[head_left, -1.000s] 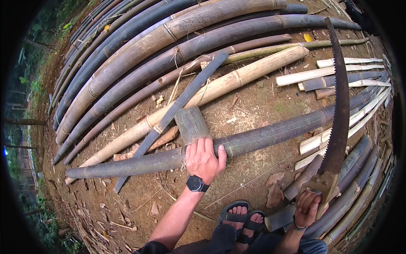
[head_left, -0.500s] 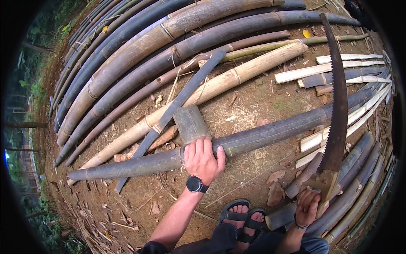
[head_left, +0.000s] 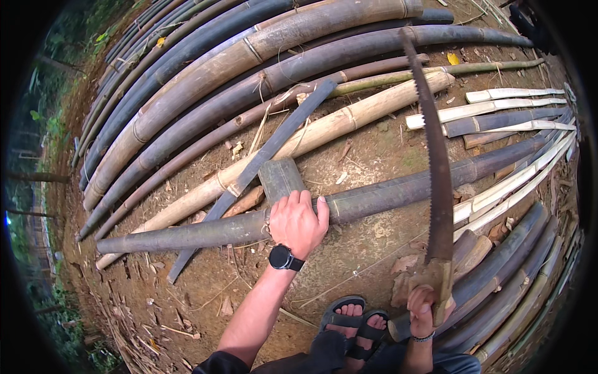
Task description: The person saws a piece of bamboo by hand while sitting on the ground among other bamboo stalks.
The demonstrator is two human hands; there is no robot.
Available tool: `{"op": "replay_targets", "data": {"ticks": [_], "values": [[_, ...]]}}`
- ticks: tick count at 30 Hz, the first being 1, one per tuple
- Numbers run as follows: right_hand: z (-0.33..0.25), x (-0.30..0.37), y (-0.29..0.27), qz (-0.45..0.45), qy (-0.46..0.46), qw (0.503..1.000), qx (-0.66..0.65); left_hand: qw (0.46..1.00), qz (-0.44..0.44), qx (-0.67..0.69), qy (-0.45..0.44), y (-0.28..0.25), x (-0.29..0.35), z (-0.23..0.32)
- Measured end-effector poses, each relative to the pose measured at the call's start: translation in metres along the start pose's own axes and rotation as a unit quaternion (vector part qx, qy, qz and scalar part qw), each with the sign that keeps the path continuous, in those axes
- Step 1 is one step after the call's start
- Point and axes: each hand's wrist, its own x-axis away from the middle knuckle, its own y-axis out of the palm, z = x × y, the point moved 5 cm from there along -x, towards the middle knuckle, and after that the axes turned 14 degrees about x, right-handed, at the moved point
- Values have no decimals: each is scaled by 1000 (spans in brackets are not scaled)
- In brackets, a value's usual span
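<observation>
A long dark bamboo pole [head_left: 398,194] lies across in front of me. Its left part passes over a flat dark slat [head_left: 280,134]. My left hand [head_left: 300,222], with a black watch at the wrist, presses down on the pole with its fingers wrapped over the top. Just beyond those fingers, a short greenish bamboo piece [head_left: 280,176] lies against the pole's far side. At lower right my right hand [head_left: 423,310] grips the wooden handle of a handsaw [head_left: 438,212]. The long toothed blade stands up, tip away from me, its teeth toward the left. It crosses in front of the pole in view; contact cannot be made out.
Many thick bamboo poles [head_left: 205,62] lie side by side at the far left. A pale bamboo pole [head_left: 358,115] rests nearer. Split white strips [head_left: 479,111] and more poles [head_left: 517,274] lie to the right. My sandalled feet [head_left: 349,318] stand on bare soil.
My right hand has carried the saw to the left, and the blade has swung left across the pole. The left hand stays on the pole, whose left end sits slightly higher in view.
</observation>
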Motion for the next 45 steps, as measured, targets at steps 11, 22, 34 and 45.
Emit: {"op": "replay_targets", "data": {"ticks": [11, 22, 34, 45], "values": [[4, 26, 67, -148, 75, 975, 150, 1000, -14, 7, -21, -3, -7, -2], [17, 51, 70, -187, 90, 958, 199, 1000, -7, 2, -22, -4, -5, -1], [29, 44, 84, -143, 70, 966, 202, 1000, 20, 13, -16, -2, -1, 2], [34, 62, 81, -125, 159, 971, 126, 998, -6, 17, -53, -5, -10, -1]]}}
